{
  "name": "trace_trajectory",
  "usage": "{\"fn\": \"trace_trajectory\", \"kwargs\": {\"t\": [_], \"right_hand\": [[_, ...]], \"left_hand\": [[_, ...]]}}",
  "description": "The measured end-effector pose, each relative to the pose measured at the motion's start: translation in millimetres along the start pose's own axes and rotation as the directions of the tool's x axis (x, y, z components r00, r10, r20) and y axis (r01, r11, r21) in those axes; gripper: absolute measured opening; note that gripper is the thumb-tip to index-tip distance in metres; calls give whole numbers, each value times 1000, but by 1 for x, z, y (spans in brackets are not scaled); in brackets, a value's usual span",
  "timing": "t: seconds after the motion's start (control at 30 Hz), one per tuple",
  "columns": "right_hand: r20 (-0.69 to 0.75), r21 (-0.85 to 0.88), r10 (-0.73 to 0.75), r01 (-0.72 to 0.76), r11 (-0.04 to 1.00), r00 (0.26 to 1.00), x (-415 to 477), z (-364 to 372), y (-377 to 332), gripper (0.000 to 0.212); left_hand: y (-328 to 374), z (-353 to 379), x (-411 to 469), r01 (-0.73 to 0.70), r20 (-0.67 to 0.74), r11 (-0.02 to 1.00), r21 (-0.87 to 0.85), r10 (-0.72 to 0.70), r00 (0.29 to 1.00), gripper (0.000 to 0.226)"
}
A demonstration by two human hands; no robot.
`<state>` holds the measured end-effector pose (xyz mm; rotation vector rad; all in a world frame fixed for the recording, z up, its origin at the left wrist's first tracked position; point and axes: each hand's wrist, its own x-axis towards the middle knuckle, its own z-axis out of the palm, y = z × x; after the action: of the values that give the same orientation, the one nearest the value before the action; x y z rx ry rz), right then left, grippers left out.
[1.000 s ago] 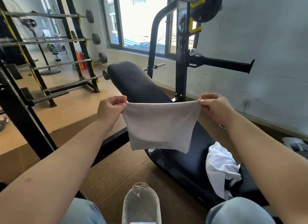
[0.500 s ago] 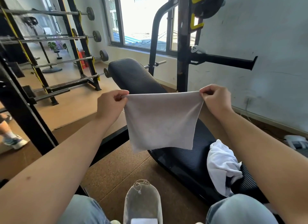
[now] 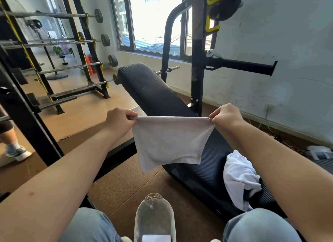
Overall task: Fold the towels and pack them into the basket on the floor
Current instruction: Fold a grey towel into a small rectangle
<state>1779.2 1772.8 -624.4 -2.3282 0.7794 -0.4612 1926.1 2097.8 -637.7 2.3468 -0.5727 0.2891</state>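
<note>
A black padded bench (image 3: 155, 90) slants across a brown, cork-like floor (image 3: 126, 184). Behind it rises a black steel upright (image 3: 197, 70) with yellow hooks (image 3: 214, 28). Bright daylight comes through the window (image 3: 153, 20). A barbell rack (image 3: 86, 49) stands at left, and the pale grey wall (image 3: 288, 43) at right is scuffed.

Person, head view. Left forearm (image 3: 63, 169) and right forearm (image 3: 279, 160) bare along their visible length, likewise left hand (image 3: 119, 121) and right hand (image 3: 227, 115); left knee (image 3: 90, 225) at 7 o'clock, right knee (image 3: 261, 225) at 5 o'clock (faded light-blue denim).
</note>
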Motion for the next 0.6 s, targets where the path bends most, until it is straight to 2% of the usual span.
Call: {"fn": "trace_trajectory", "kwargs": {"t": [0.1, 0.2, 0.33, 0.47, 0.6], "right_hand": [[10, -51, -48, 48, 998, 999, -2, 2, 0, 19], [-34, -8, -107, 107, 994, 994, -4, 2, 0, 20], [-100, 226, -104, 124, 966, 990, -7, 1, -2, 17], [80, 548, 30, -69, 833, 996, -11, 11, -3, 14], [120, 597, -39, -41, 801, 992, -27, 24, -2, 9]], "left_hand": [[-6, -3, -2, -8, -12, 1000, 14, 8, 1000, 23], [-9, -8, -3, -8, -36, 1000, 14, 9, 999, 22], [-8, -18, -5, -16, -72, 1000, 6, 16, 997, 22], [-6, -23, -12, 36, 3, 999, -14, -36, 999, 18], [-16, -20, -22, 165, 101, 986, -1, -164, 981, 16]]}}
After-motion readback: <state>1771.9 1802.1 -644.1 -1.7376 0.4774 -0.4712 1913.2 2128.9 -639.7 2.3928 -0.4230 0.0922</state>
